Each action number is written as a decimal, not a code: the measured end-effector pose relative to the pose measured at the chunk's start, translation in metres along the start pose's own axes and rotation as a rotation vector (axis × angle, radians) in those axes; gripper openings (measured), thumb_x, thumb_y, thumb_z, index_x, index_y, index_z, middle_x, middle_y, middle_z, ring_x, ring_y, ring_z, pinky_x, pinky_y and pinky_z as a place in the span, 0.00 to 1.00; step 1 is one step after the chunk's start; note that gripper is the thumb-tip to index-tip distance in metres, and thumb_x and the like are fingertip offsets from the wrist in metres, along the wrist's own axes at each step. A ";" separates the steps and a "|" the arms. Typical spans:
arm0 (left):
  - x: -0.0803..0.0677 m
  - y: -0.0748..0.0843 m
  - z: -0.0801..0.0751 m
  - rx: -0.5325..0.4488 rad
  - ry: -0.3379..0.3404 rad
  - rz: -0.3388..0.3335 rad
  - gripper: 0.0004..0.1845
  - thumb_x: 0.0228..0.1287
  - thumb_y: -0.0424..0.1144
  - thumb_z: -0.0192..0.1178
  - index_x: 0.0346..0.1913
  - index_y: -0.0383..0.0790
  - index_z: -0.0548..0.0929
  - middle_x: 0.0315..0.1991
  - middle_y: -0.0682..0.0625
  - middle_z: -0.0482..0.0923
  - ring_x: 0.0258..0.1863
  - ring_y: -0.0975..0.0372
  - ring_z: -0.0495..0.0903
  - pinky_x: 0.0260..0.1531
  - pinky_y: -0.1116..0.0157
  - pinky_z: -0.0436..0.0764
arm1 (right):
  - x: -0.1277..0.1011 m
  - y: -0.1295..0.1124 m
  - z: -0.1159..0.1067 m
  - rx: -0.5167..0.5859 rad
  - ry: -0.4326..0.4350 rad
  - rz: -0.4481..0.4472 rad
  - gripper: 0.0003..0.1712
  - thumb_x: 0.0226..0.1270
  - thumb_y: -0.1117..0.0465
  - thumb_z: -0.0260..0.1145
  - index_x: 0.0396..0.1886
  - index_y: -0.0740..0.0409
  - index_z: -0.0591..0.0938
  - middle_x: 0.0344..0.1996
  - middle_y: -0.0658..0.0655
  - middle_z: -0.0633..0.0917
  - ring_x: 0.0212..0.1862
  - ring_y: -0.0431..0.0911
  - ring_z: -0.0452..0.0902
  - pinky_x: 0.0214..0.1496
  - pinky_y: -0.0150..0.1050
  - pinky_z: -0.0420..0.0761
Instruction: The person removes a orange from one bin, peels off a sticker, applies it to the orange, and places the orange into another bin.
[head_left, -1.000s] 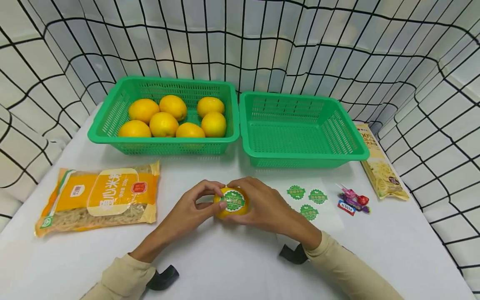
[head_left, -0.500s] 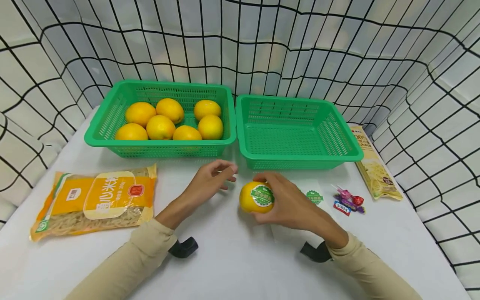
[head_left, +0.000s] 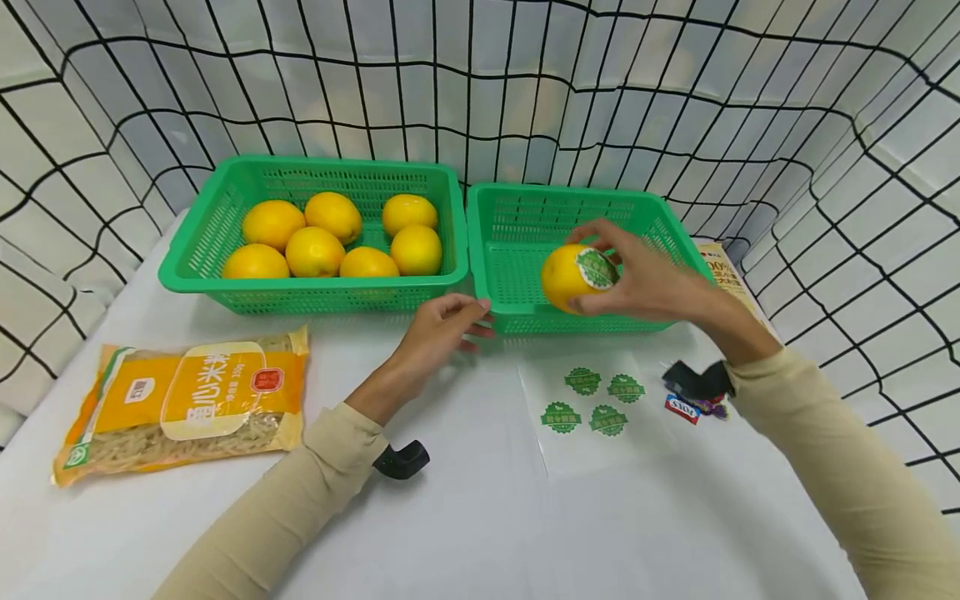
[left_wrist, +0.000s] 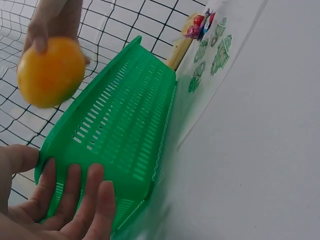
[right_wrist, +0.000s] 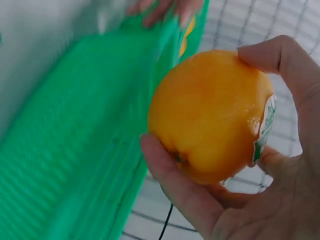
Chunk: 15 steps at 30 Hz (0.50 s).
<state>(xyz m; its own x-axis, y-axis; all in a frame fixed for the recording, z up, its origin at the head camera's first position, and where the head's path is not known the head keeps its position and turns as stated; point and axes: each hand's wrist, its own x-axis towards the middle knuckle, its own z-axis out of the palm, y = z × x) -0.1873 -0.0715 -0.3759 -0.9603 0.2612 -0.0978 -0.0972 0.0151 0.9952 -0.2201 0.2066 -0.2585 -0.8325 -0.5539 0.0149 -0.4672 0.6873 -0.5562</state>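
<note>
1. The stickered orange (head_left: 572, 277) was held above the empty basket (head_left: 525, 218), over its front half.
2. It was gripped by the right hand (head_left: 645, 275), fingers curled round it.
3. The left hand (head_left: 442, 325), nearer the basket's front-left corner, was kept loose-fingered beside the rim, nothing held.

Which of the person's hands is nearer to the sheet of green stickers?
The right. The right hand holds the stickered orange over the empty basket, right behind the sticker sheet; the left hand rests farther left.
</note>
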 end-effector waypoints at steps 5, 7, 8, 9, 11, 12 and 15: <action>0.003 0.002 -0.008 -0.017 -0.023 -0.005 0.21 0.81 0.50 0.60 0.59 0.35 0.82 0.60 0.35 0.84 0.57 0.48 0.87 0.56 0.51 0.87 | 0.068 0.003 -0.019 -0.108 -0.169 0.089 0.41 0.64 0.53 0.74 0.74 0.51 0.68 0.63 0.68 0.79 0.55 0.60 0.80 0.47 0.49 0.85; 0.002 0.001 -0.010 -0.024 -0.031 -0.021 0.21 0.81 0.50 0.60 0.59 0.35 0.82 0.60 0.34 0.84 0.58 0.47 0.86 0.56 0.52 0.87 | 0.095 0.006 -0.014 -0.124 -0.267 0.119 0.41 0.66 0.53 0.73 0.76 0.51 0.66 0.65 0.68 0.77 0.55 0.59 0.81 0.48 0.50 0.88; 0.002 -0.001 -0.010 -0.028 -0.036 -0.029 0.21 0.81 0.49 0.60 0.59 0.34 0.82 0.60 0.34 0.84 0.58 0.47 0.86 0.55 0.52 0.87 | 0.107 0.008 -0.010 -0.126 -0.310 0.137 0.41 0.68 0.54 0.72 0.76 0.51 0.66 0.66 0.67 0.76 0.53 0.59 0.81 0.48 0.51 0.89; 0.001 -0.001 -0.010 -0.032 -0.041 -0.037 0.20 0.81 0.49 0.60 0.59 0.34 0.82 0.60 0.33 0.83 0.58 0.47 0.86 0.55 0.52 0.87 | 0.118 0.011 -0.005 -0.133 -0.346 0.155 0.41 0.68 0.54 0.72 0.76 0.51 0.65 0.66 0.67 0.75 0.52 0.58 0.81 0.48 0.50 0.90; 0.000 -0.003 -0.010 -0.038 -0.050 -0.044 0.20 0.81 0.49 0.60 0.58 0.35 0.82 0.61 0.33 0.83 0.58 0.47 0.87 0.54 0.53 0.88 | 0.137 0.017 0.005 -0.163 -0.396 0.190 0.40 0.70 0.54 0.71 0.77 0.51 0.64 0.67 0.65 0.74 0.54 0.56 0.79 0.49 0.49 0.90; 0.000 -0.003 -0.009 -0.041 -0.054 -0.041 0.19 0.81 0.49 0.60 0.57 0.35 0.82 0.61 0.33 0.83 0.57 0.48 0.87 0.54 0.53 0.88 | 0.146 0.019 0.009 -0.175 -0.409 0.207 0.41 0.70 0.54 0.71 0.77 0.51 0.63 0.67 0.65 0.73 0.54 0.56 0.79 0.50 0.48 0.89; 0.001 -0.001 -0.008 -0.048 -0.063 -0.023 0.18 0.81 0.49 0.60 0.57 0.36 0.82 0.61 0.32 0.82 0.56 0.49 0.87 0.55 0.51 0.87 | 0.164 0.023 0.019 -0.201 -0.425 0.261 0.40 0.72 0.53 0.70 0.77 0.50 0.62 0.65 0.62 0.75 0.57 0.54 0.78 0.54 0.48 0.89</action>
<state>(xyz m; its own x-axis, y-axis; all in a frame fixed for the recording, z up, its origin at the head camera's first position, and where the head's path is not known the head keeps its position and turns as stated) -0.1906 -0.0791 -0.3772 -0.9396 0.3213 -0.1181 -0.1329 -0.0246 0.9908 -0.3622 0.1229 -0.2847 -0.7543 -0.4656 -0.4629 -0.3439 0.8808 -0.3255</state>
